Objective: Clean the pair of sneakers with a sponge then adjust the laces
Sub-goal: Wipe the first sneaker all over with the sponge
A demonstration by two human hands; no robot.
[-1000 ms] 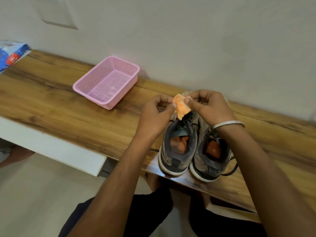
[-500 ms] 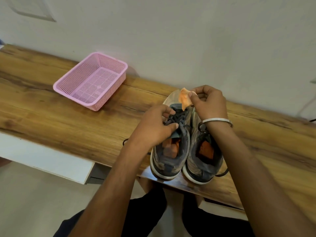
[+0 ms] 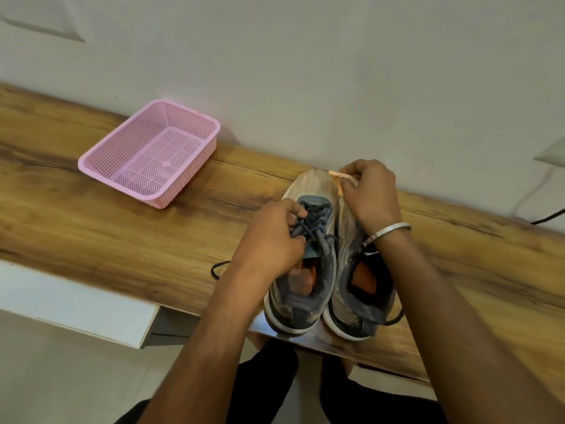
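Standing side by side near the front edge of the long wood-grain shelf (image 3: 91, 228), the two grey-and-white sneakers with orange insoles point their toes at the wall. On the left sneaker (image 3: 301, 270), the left hand (image 3: 272, 243) curls its fingers round the dark laces (image 3: 312, 223) — thumb and forefinger pinching them at the tongue. Over the toe of the right sneaker (image 3: 351, 270), the right hand (image 3: 370, 194) pinches a small crumpled orange sponge (image 3: 337, 179) between thumb and fingertips; a silver bangle (image 3: 388, 231) circles that wrist. Well apart to the left sits a pink perforated plastic basket (image 3: 149, 154).
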